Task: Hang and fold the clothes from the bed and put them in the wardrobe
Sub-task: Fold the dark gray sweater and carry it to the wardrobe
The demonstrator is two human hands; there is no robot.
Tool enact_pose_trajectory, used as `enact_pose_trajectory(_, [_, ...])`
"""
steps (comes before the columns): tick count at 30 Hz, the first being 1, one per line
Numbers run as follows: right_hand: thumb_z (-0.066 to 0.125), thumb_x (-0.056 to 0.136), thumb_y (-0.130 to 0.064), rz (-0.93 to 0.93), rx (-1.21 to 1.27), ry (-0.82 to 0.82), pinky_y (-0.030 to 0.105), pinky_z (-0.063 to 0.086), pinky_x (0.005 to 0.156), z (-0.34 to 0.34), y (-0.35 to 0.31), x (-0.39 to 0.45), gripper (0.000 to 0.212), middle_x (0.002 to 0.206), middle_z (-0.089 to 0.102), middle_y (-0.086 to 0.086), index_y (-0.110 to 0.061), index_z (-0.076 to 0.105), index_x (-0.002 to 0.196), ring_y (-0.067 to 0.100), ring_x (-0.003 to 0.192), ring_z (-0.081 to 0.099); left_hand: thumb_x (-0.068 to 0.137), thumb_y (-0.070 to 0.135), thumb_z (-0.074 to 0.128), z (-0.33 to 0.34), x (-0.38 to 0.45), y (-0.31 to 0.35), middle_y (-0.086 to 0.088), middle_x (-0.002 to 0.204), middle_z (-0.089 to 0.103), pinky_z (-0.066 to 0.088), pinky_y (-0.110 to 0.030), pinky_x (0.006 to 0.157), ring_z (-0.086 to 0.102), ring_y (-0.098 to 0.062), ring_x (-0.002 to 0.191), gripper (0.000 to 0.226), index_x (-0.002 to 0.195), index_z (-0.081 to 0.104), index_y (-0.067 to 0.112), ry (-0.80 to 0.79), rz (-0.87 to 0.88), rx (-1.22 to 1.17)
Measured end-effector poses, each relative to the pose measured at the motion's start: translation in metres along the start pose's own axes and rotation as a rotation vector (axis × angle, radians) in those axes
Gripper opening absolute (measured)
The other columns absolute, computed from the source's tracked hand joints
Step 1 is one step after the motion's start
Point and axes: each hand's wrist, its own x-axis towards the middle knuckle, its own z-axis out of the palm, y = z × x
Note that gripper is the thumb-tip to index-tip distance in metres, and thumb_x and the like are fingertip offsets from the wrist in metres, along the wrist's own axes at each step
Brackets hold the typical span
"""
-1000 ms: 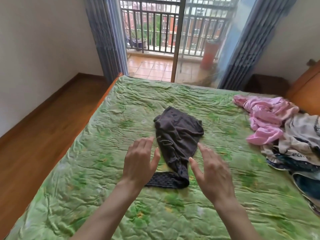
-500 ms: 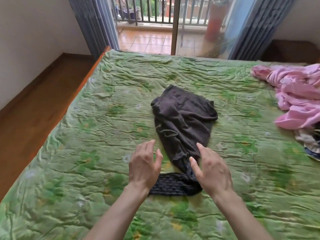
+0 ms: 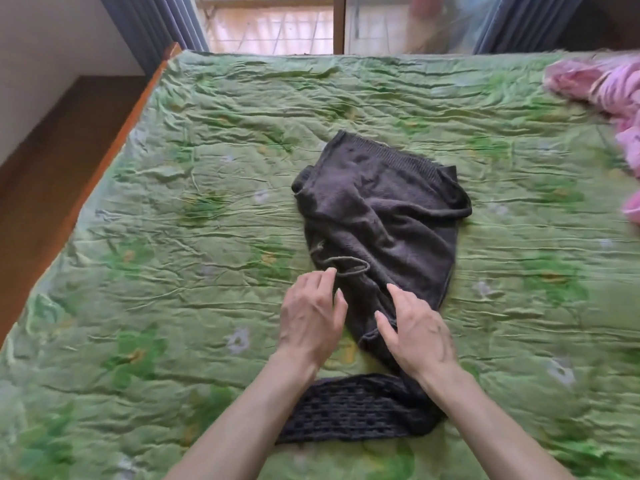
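Bed: covered in a wrinkled green quilt; wooden edge on the left.
Knit: dark, crumpled, mid-bed; ribbed hem at the far end, an open-weave part at the near edge, under the forearms.
Loop: thin cord on the knit, just past the left fingertips.
Left hand: palm down at the knit's left edge; grip loose, fingers relaxed, holding nothing.
Right hand: over the knit's narrow lower part; grip wide, fingers spread, nothing held.
Pink clothes: heaped at the far right, well apart from the knit.
Curtains: blue, beyond the bed.
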Motion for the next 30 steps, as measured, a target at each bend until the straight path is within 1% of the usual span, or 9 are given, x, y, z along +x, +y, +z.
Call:
enact_pose_trajectory(5, [0.058,0.099,-0.046,0.060,0.048,-0.074,0.044,0.048,0.102,0.021,0.006,0.041,0.064,0.143,0.056,0.006,-0.014,0.043,0.153,0.030,0.123,0.056,0.083,0.005,0.070,0.044,0.038,-0.020,-0.010,0.116,0.073,0.057,-0.045,0.092,0.067,-0.032,0.109,0.049,0.133,0.066,0.005,0.007,0.083,0.025])
enact_pose_trajectory(8, [0.062,0.096,-0.050,0.031,0.031,-0.107,0.042,0.046,0.101,0.034,0.005,0.049,0.067,0.142,0.056,0.002,-0.017,0.044,0.152,0.028,0.123,0.051,0.080,-0.001,0.066,0.070,0.046,-0.030,-0.008,0.122,0.071,0.051,-0.048,0.105,0.064,-0.032,0.118,0.058,0.137,0.064,0.008,-0.049,0.123,0.103])
enact_pose_trajectory(12, [0.063,0.095,-0.051,-0.001,-0.025,-0.172,0.038,0.042,0.102,0.042,0.003,0.054,0.063,0.138,0.054,-0.004,-0.026,0.046,0.149,0.025,0.123,0.046,0.086,0.006,0.058,0.088,0.050,-0.033,-0.003,0.126,0.063,0.028,-0.050,0.124,0.053,-0.030,0.126,0.070,0.154,0.044,0.015,-0.234,0.105,0.234])
enact_pose_trajectory(17, [0.063,0.097,-0.035,-0.034,-0.032,-0.131,0.038,0.038,0.099,0.045,0.002,0.049,0.027,0.118,0.060,-0.005,-0.031,0.067,0.123,0.024,0.112,0.051,0.099,0.017,0.053,0.076,0.050,-0.027,-0.004,0.125,0.054,0.026,-0.047,0.119,0.048,-0.030,0.124,0.023,0.120,0.061,0.024,-0.339,0.043,0.341])
enact_pose_trajectory(21, [0.059,0.093,-0.023,-0.097,0.063,-0.101,0.042,0.043,0.092,0.034,-0.001,0.021,0.013,0.098,0.067,-0.001,-0.022,0.060,0.106,0.028,0.098,0.061,0.084,0.005,0.066,0.051,0.025,-0.030,-0.005,0.107,0.062,0.019,-0.058,0.124,0.060,-0.028,0.112,0.025,0.105,0.063,0.018,-0.169,0.198,0.320])
enact_pose_trajectory(24, [0.050,0.098,-0.024,-0.052,0.194,-0.193,0.042,0.047,0.083,0.001,-0.005,-0.006,0.015,0.087,0.071,0.008,-0.020,0.049,0.112,0.034,0.089,0.066,0.075,-0.004,0.069,0.018,0.000,-0.027,0.000,0.080,0.059,0.023,-0.058,0.120,0.065,-0.026,0.081,0.040,0.107,0.056,0.017,-0.106,0.320,0.333])
enact_pose_trajectory(27, [0.045,0.104,-0.025,-0.040,0.298,-0.300,0.043,0.049,0.080,-0.037,-0.005,-0.036,0.016,0.102,0.073,0.011,-0.022,0.043,0.120,0.035,0.096,0.067,0.075,-0.005,0.074,-0.017,-0.030,-0.018,0.002,0.075,0.058,0.037,-0.044,0.111,0.063,-0.024,0.072,0.048,0.110,0.050,0.018,-0.170,0.371,0.234])
enact_pose_trajectory(29, [0.046,0.105,-0.026,-0.057,0.315,-0.328,0.044,0.051,0.082,-0.060,-0.002,-0.060,0.016,0.104,0.074,0.011,-0.025,0.042,0.120,0.034,0.097,0.069,0.079,-0.003,0.078,-0.040,-0.052,-0.006,0.001,0.073,0.057,0.047,-0.033,0.089,0.059,-0.024,0.069,0.047,0.105,0.047,0.021,-0.223,0.381,0.119])
enact_pose_trajectory(30, [0.048,0.104,-0.028,-0.058,0.303,-0.334,0.044,0.052,0.081,-0.072,0.000,-0.072,0.016,0.103,0.075,0.010,-0.027,0.042,0.120,0.033,0.096,0.070,0.082,-0.001,0.077,-0.052,-0.062,0.002,0.000,0.073,0.058,0.043,-0.030,0.076,0.057,-0.025,0.067,0.044,0.102,0.045,0.022,-0.249,0.375,0.060])
